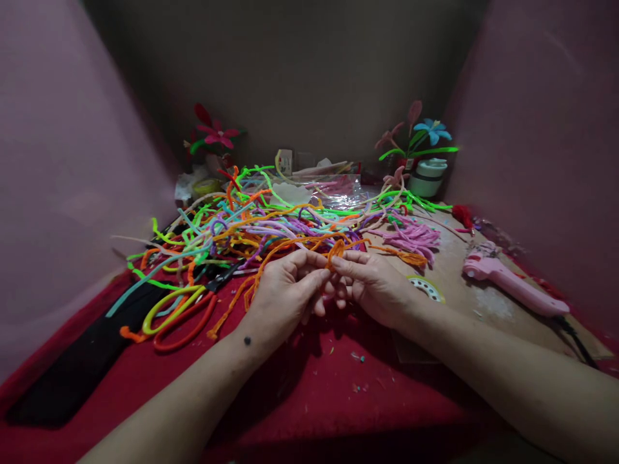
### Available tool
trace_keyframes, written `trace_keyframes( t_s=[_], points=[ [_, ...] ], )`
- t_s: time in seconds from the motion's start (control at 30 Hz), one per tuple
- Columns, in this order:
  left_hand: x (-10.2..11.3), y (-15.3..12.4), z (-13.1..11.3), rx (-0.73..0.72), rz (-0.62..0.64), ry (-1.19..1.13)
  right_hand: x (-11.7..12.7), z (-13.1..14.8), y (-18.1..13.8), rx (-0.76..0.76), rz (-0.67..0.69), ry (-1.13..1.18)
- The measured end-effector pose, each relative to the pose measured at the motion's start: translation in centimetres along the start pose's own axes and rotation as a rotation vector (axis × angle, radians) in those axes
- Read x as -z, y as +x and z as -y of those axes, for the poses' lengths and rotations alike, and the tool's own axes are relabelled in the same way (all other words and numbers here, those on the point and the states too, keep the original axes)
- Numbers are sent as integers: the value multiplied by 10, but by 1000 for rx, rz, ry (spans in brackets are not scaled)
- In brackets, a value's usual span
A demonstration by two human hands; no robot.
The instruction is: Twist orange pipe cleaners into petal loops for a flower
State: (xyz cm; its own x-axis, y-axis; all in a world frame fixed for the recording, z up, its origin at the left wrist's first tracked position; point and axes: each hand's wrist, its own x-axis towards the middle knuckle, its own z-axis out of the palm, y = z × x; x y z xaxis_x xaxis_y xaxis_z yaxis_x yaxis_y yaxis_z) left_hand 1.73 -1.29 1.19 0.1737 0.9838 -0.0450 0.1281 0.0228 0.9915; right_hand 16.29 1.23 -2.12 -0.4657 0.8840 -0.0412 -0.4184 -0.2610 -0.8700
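Observation:
My left hand [294, 280] and my right hand [372, 280] meet in the middle, both with fingertips pinched on an orange pipe cleaner [337, 250]. It is bent into a small loop that stands up between the fingers; its lower part is hidden by them. Just behind the hands lies a tangled heap of pipe cleaners [285, 225] in green, purple, orange, white and light blue. More orange strands trail down beside my left wrist. A bundle of pink pipe cleaners [416, 240] rests beyond my right hand.
Scissors [209, 322] with red and yellow handles lie left, near a black cloth-like strip [82, 367]. To the right, a pink glue gun [520, 287] with a cord and a tape roll [426, 289] rest on a brown board [464, 322]. Pipe-cleaner flowers [432, 131] and a pale jar [428, 177] stand behind.

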Motion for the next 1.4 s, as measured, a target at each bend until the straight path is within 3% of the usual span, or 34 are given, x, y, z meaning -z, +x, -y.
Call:
trace_keyframes(
  t_s=[0.43, 1.4],
  points=[
    [10, 3, -2, -38, -103, -96, -2, 6, -1, -28, -57, 75],
    [12, 5, 1, -43, -81, -105, -1, 8, -2, -34, -51, 77]
  ],
)
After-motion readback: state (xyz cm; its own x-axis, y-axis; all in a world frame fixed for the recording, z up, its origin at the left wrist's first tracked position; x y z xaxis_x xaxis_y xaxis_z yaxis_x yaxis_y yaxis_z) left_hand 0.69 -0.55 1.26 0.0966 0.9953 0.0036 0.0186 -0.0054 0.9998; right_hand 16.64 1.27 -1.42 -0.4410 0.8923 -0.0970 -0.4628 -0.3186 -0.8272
